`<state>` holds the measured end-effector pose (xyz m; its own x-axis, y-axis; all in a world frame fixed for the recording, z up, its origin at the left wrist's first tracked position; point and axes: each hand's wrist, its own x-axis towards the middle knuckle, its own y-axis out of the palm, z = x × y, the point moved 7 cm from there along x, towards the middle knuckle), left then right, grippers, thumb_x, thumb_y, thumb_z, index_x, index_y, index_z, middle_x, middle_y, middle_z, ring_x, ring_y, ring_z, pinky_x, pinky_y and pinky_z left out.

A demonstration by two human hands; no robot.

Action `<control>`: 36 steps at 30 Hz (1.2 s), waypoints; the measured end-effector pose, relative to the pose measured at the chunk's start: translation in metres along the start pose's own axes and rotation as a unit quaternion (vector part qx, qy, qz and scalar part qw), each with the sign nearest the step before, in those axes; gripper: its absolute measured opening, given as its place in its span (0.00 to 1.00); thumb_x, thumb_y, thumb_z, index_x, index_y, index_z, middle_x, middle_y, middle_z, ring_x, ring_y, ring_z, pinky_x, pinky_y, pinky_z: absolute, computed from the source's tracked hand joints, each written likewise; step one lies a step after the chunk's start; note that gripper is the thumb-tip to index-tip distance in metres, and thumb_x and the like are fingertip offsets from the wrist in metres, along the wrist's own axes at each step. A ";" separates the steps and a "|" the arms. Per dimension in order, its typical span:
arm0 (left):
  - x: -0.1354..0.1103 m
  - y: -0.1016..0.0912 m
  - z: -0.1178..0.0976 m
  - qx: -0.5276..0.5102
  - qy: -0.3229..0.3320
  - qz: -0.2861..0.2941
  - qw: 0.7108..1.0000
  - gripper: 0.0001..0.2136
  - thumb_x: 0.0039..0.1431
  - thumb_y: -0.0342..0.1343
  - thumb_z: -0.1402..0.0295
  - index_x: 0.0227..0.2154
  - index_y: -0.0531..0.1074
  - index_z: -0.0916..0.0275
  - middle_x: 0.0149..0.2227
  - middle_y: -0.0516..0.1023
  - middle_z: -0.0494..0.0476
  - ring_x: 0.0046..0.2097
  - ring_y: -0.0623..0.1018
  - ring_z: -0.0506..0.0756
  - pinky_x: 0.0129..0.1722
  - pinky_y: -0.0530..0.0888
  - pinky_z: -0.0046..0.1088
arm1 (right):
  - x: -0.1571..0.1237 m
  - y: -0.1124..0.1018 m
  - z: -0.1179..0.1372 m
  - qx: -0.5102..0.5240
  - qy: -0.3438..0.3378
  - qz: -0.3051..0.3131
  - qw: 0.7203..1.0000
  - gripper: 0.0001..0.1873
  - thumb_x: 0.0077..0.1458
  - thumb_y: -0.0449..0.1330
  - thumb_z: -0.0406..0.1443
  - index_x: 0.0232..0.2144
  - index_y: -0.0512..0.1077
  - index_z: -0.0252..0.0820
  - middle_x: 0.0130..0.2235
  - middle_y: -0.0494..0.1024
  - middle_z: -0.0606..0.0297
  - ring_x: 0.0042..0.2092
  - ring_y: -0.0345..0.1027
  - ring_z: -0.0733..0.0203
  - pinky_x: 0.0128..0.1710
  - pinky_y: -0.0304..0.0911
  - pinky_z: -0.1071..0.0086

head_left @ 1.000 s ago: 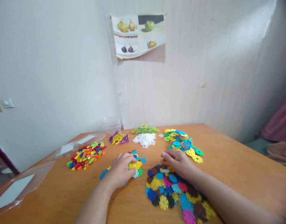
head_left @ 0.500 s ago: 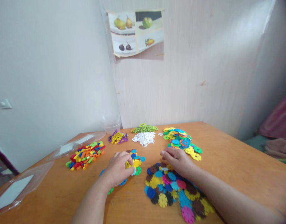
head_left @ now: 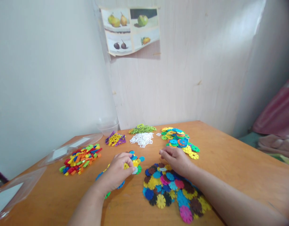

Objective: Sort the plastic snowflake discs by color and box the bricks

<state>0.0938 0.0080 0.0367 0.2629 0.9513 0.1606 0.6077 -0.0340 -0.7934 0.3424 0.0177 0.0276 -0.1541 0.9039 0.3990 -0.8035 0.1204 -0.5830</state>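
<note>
My left hand [head_left: 121,167] is over a small spread of flower-shaped plastic discs [head_left: 141,159] in yellow, blue and green. Its fingers are curved, with a gap between thumb and forefinger, and no held piece shows there. More blue and green discs [head_left: 107,195] peek out beneath that hand and wrist. My right hand [head_left: 176,159] is above the far edge of a large heap of mixed-colour discs [head_left: 161,201]. Its thumb and fingers are pressed together at the tips; whatever they hold, if anything, is hidden.
Behind my right hand lies another disc pile [head_left: 182,142]. Farther back are white square pieces [head_left: 142,139], green pieces [head_left: 142,128] and purple-yellow pieces [head_left: 115,139]. Coloured bricks [head_left: 80,159], clear lids [head_left: 61,153] and a clear tub [head_left: 108,126] are at left.
The whole view has shifted, so everything sits slightly farther left. My left thumb and forefinger look a little closer together. My right hand keeps its pinched shape over the heap.
</note>
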 end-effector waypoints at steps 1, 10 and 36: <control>0.000 0.002 -0.003 -0.017 -0.003 0.004 1.000 0.06 0.54 0.58 0.61 0.27 0.73 0.58 0.60 0.69 0.58 0.63 0.65 0.61 0.63 0.61 0.40 | 0.000 0.000 0.000 0.000 -0.001 0.000 1.000 0.20 0.63 0.51 0.46 0.28 0.73 0.41 0.29 0.77 0.64 0.31 0.69 0.60 0.33 0.61 0.69; -0.001 0.027 -0.053 -0.099 0.054 0.044 0.993 0.09 0.57 0.57 0.60 0.28 0.74 0.59 0.61 0.69 0.61 0.65 0.63 0.63 0.66 0.54 0.46 | 0.000 -0.001 0.005 -0.004 0.006 -0.013 1.000 0.17 0.62 0.52 0.43 0.27 0.73 0.41 0.29 0.78 0.64 0.31 0.70 0.61 0.32 0.60 0.70; 0.004 0.012 -0.002 0.153 0.068 -0.024 0.986 0.23 0.48 0.56 0.74 0.48 0.77 0.48 0.59 0.71 0.53 0.63 0.65 0.61 0.63 0.61 0.43 | 0.001 0.004 -0.001 -0.031 0.009 -0.001 0.999 0.18 0.61 0.52 0.43 0.21 0.63 0.42 0.23 0.70 0.68 0.27 0.63 0.64 0.28 0.53 0.72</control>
<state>0.1038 0.0104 0.0287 0.3492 0.8993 0.2634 0.3739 0.1240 -0.9191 0.3394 0.0193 0.0253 -0.1421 0.9106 0.3882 -0.7667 0.1468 -0.6249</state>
